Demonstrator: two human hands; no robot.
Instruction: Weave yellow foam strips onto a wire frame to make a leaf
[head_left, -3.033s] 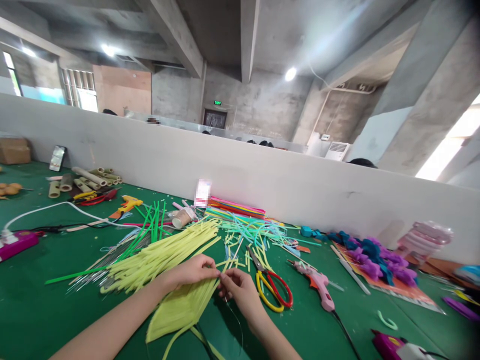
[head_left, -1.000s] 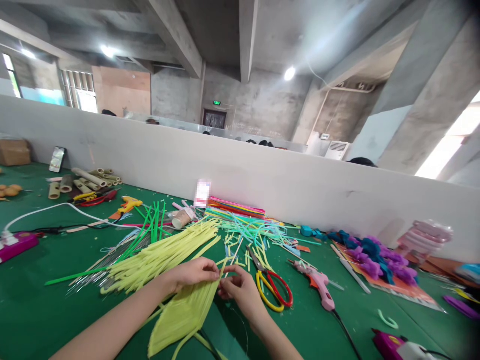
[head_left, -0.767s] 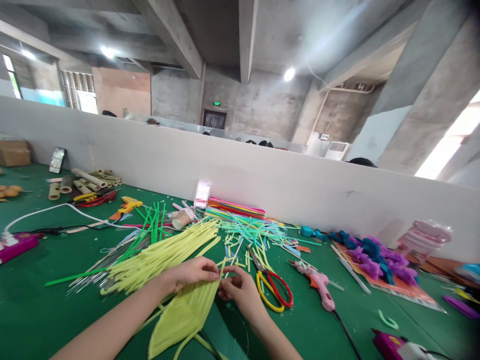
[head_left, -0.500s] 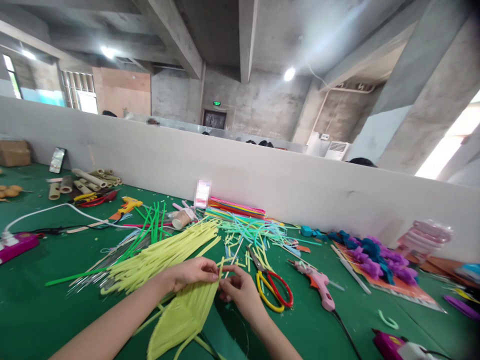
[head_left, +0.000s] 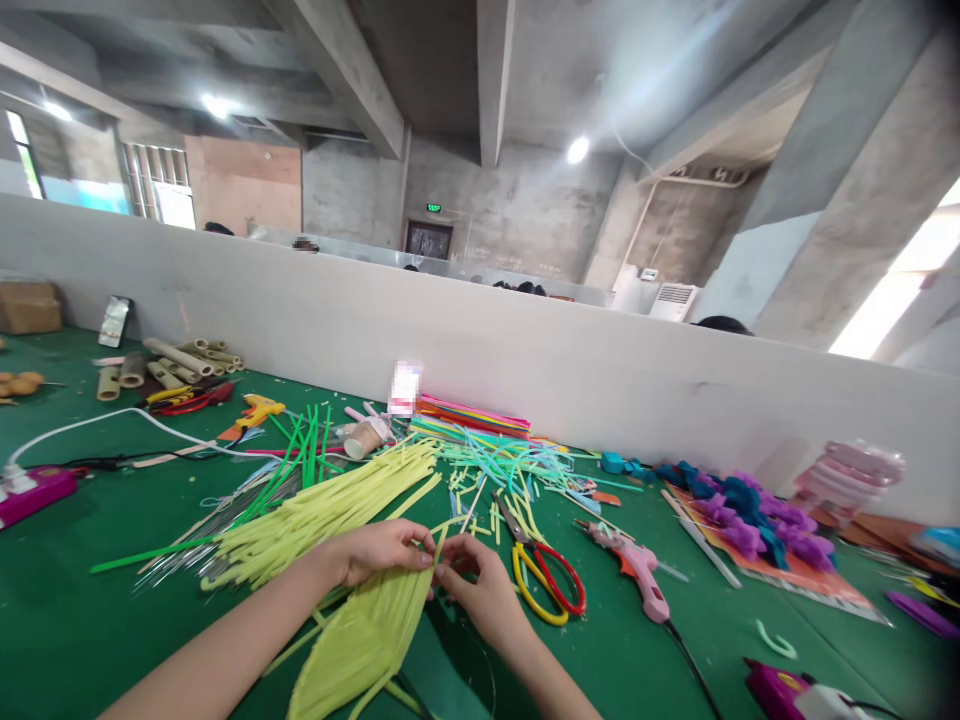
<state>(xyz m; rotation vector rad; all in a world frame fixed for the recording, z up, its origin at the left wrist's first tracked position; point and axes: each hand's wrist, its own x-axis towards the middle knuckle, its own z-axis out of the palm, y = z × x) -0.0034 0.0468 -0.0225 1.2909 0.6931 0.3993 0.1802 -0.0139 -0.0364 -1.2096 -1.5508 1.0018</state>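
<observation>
Two hands meet at the far tip of one yellow piece

The yellow piece, leaf-shaped and ribbed lengthwise, lies on the near side of the left hand. Its long axis slants from the near left up to a narrow tip on the far right, and its broad end reaches the picture's near edge. The left hand covers part of the far end, its grip pinching the piece close to the tip. The right hand comes in from the right, thumb and forefinger at that same tip; whether its grip closes on the tip or on the thin wire hanging on its near side, I cannot tell. Both hands look about equally near the tip, but the left lies over more of the piece.

Just right of the right hand are the scissors, blades pointing far left, with a pink glue gun farther right. A bundle of yellow strips crowds the far side of the left hand. Green surface shows between the right forearm and the glue gun's cord. A pale partition bounds the far side.
</observation>
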